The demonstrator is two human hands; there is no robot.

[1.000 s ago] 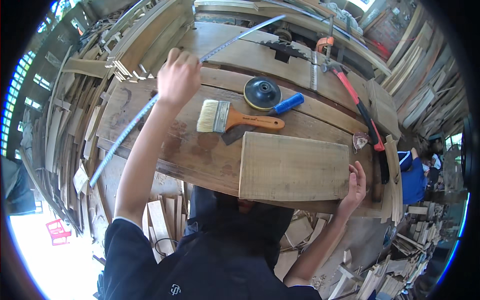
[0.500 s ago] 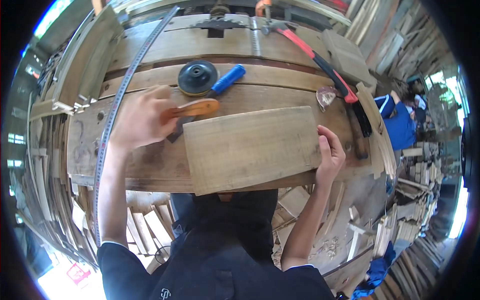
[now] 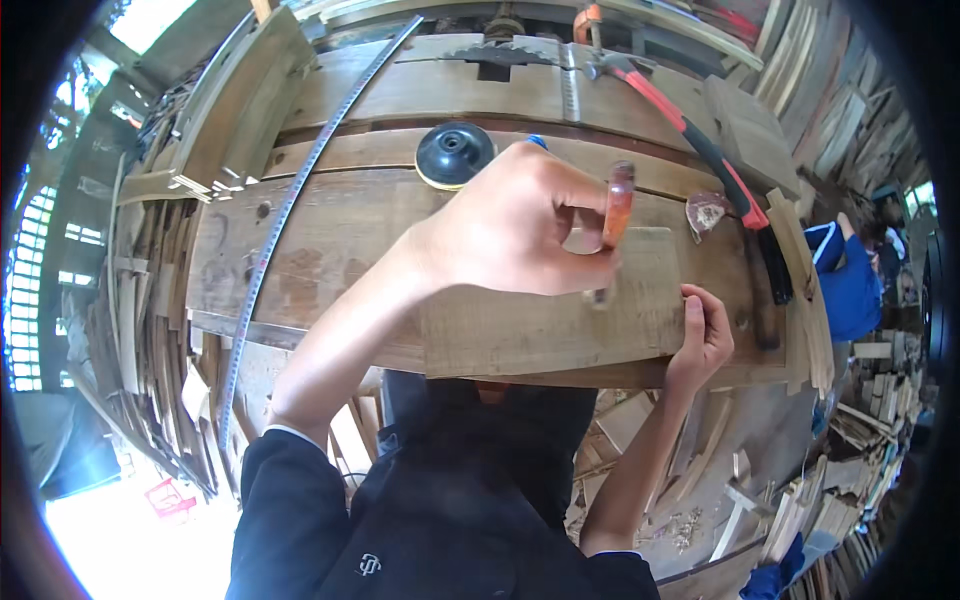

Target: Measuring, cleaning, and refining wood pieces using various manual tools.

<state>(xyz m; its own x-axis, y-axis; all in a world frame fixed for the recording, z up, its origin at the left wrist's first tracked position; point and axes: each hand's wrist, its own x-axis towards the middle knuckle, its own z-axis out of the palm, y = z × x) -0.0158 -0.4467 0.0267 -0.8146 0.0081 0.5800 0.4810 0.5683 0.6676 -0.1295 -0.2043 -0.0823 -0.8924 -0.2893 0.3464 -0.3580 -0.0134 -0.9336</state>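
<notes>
while the right hand rests unclenched, its loosely curved fingertips at the right end of a flat wooden board, the left hand hangs over that board, grasping an orange-handled brush (badly blurred) between thumb and fingers. the board lies along the near edge of the wooden workbench. just past the left hand sit a round black disc and the tip of a blue handle. farther off, a red-and-black hammer slants to the right, and a toothed saw blade shows beyond.
</notes>
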